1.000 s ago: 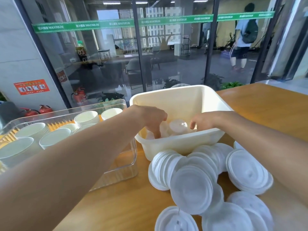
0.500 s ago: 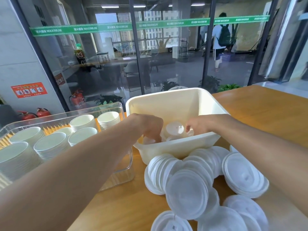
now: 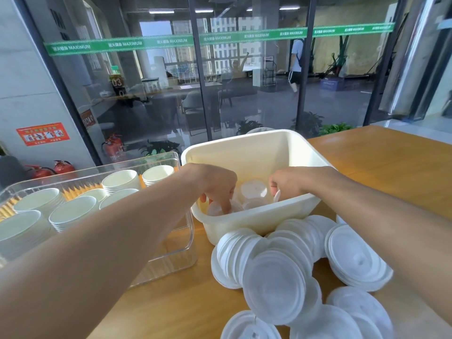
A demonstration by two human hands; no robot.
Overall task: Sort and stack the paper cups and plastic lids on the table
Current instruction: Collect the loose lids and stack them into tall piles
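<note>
A cream plastic tub (image 3: 256, 137) stands on the wooden table (image 3: 391, 165) with a few white plastic lids (image 3: 253, 189) in its bottom. Both my hands reach into it. My left hand (image 3: 216, 184) has its fingers curled down around a lid (image 3: 215, 210) at the tub's near left corner. My right hand (image 3: 291, 183) pinches a lid (image 3: 276, 195) that stands on edge. In front of the tub lie slanted stacks of white lids (image 3: 274, 287). Stacked white paper cups (image 3: 72, 211) fill a clear bin (image 3: 171, 253) on the left.
More lid piles lie at the right (image 3: 354, 260) and near the front edge (image 3: 249, 326). Bare table stretches right of the tub. A glass wall stands behind the table, with a person (image 3: 297, 64) walking beyond it.
Both hands stay in the tub. My left hand's fingers have dug lower onto a lid, and my right hand now has a lid raised on edge. The person behind the glass walked left.
</note>
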